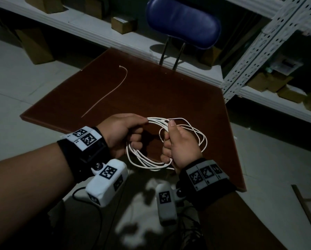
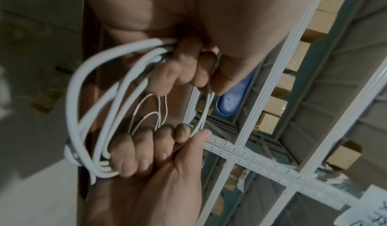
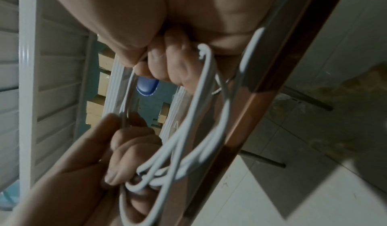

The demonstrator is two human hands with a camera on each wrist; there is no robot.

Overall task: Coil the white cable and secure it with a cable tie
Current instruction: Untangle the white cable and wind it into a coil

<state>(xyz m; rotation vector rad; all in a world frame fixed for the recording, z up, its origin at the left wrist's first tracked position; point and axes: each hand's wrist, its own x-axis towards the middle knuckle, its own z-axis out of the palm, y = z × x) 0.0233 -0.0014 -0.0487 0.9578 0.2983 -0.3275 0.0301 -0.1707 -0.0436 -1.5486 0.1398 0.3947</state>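
Observation:
The white cable (image 1: 151, 165) is gathered into several loose loops, held in the air over the near part of the brown table (image 1: 169, 91). My left hand (image 1: 133, 130) grips the left side of the coil, thumb on top of the strands. My right hand (image 1: 171, 138) grips the right side, fingers curled round the bundle and thumb pointing up. The left wrist view shows the left fingers (image 2: 184, 63) and the right hand (image 2: 150, 150) wrapped on the cable (image 2: 83, 97). In the right wrist view the loops (image 3: 201, 97) hang between both hands. A thin pale cable tie (image 1: 107, 95) lies straight on the table's far left.
A blue chair (image 1: 183, 24) stands behind the table. White metal shelving (image 1: 259, 47) with cardboard boxes runs along the back and the right. Pale floor tiles (image 1: 16, 78) surround the table.

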